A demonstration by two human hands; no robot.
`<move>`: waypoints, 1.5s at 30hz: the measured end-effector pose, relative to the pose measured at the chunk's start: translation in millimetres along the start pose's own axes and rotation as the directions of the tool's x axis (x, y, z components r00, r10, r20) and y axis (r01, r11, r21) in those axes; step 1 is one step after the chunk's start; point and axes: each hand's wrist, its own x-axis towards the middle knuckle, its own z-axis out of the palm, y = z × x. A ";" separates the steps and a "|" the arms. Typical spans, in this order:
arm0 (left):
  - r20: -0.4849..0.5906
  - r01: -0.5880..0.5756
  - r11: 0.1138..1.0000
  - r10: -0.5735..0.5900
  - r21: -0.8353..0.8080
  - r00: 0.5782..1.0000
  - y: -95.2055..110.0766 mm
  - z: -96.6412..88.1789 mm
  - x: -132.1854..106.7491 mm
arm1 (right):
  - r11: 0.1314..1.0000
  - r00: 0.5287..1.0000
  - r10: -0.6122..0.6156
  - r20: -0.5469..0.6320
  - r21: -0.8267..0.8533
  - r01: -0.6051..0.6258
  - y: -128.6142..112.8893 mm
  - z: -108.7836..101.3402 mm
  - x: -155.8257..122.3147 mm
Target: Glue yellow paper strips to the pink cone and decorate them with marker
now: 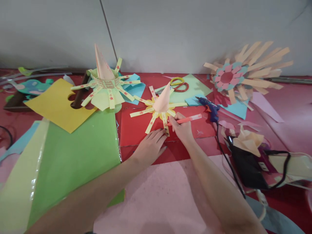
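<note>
My right hand (181,127) is closed around a pink-red marker pen (192,119), its tip on a pale yellow strip of a paper craft. That craft has a pink paper cone (162,100) at its centre and several strips (141,112) spreading outward, some bearing red stars and marks. Fingers extended, my left hand (152,144) lies flat with its fingertips at the lower end of the strip being marked. Beneath the craft is a red sheet (131,130). A similar craft with a tall cone (103,66) stands behind to the left.
A blue glue gun (211,109) with a black cord lies to the right, near scissors (181,86). At the far right are a black phone-like slab (247,165) and a power strip (264,162). Yellow paper (58,104) and a green sheet (80,162) lie left; a wall stands behind.
</note>
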 end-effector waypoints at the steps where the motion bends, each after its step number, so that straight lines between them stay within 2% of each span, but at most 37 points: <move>1: 0.001 -0.002 1.000 0.002 0.002 1.000 0.0 0.1 -0.1 | 1.000 1.000 0.005 0.012 -0.001 -0.005 -1.1 -0.3 -0.3; 6: -0.001 -0.013 1.000 0.013 0.011 1.000 -0.3 0.1 -0.3 | 1.000 0.999 -0.001 0.044 0.014 0.001 -4.3 -1.3 -0.8; 16: -0.020 -0.029 0.999 0.029 0.027 0.999 -0.3 -0.4 0.0 | 1.000 0.999 0.007 0.036 0.030 -0.008 -3.4 -1.2 -0.2; 22: -0.002 -0.007 1.000 0.007 0.016 1.000 0.1 -0.4 0.5 | 1.000 0.999 -0.018 -0.037 -0.003 0.018 -1.8 -1.0 0.8; 27: 0.005 -0.003 1.000 0.003 0.010 1.000 -0.5 0.0 0.0 | 1.000 0.999 0.005 0.031 0.010 -0.006 -2.5 -1.0 0.0; 33: -0.003 -0.005 1.000 0.005 0.013 1.000 -0.2 -0.6 -0.1 | 0.998 0.999 -0.011 -0.053 0.064 0.014 -0.9 -0.2 1.6; 37: -0.002 -0.008 1.000 0.008 0.023 1.000 -0.3 -0.2 -0.2 | 0.999 1.000 0.014 -0.006 0.048 -0.013 -2.1 -0.7 1.1; 41: -0.002 -0.006 1.000 0.006 0.014 1.000 -0.2 0.4 -0.3 | 0.998 0.999 -0.006 -0.043 0.056 0.008 -2.3 -0.7 1.2; 45: -0.014 -0.009 1.000 0.009 0.018 1.000 -0.2 0.4 -0.3 | 0.999 1.000 0.007 -0.015 0.051 -0.006 -1.9 -0.9 2.3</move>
